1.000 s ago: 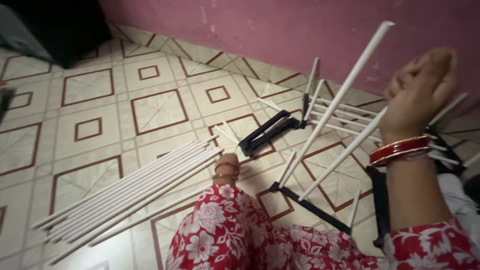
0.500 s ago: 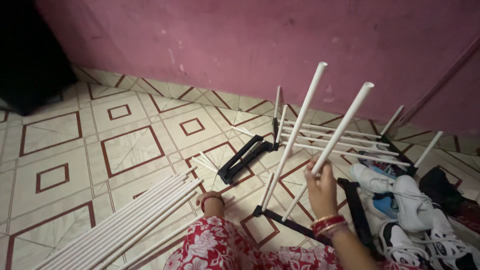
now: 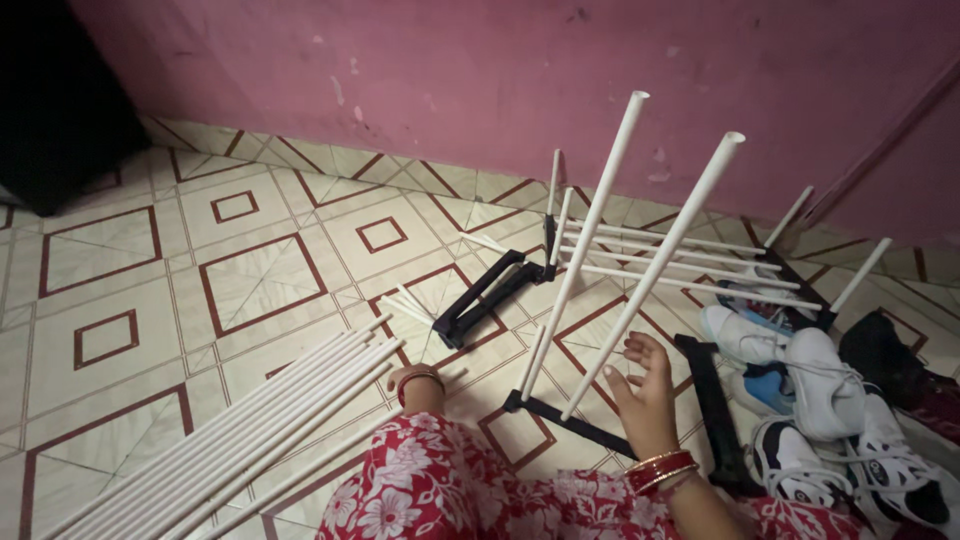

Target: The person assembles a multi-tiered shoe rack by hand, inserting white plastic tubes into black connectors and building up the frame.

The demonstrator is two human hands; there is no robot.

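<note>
Spanning the whole view: tiled floor (image 3: 150, 250), cream with maroon squares, under a pink wall (image 3: 450, 70).

Lying lower left: bundle of long white rods (image 3: 250, 430), roughly parallel, loose, ends near the knee in red floral cloth (image 3: 450, 490).

Standing mid-frame: two tall white rods (image 3: 660, 260), tilted, feet seated in a black base bar (image 3: 570, 422) flat on the floor. Behind, part-built rack section (image 3: 680, 265) of white cross rods between black end pieces, close to the wall. Separate black side frame (image 3: 480, 297) flat on the tiles, apart from the base bar.

Piled right: white and blue shoes (image 3: 810, 380), touching another black bar (image 3: 715, 415).

Right hand (image 3: 645, 385): fingers spread and loose, gripping nothing, just beside the nearer tilted rod; red and gold bangles at the wrist. Left hand (image 3: 415, 385): mostly hidden behind the knee, near the ends of the bundle; fingers cannot be told.

Handling note, as judgement: rods lean and look only lightly seated, so worth closing the fingers low on a rod, near its socket, pressing straight down along its axis, with the base bar held flat against the floor to prevent tipping. Keeping the shoes clear of the bar advisable.
</note>
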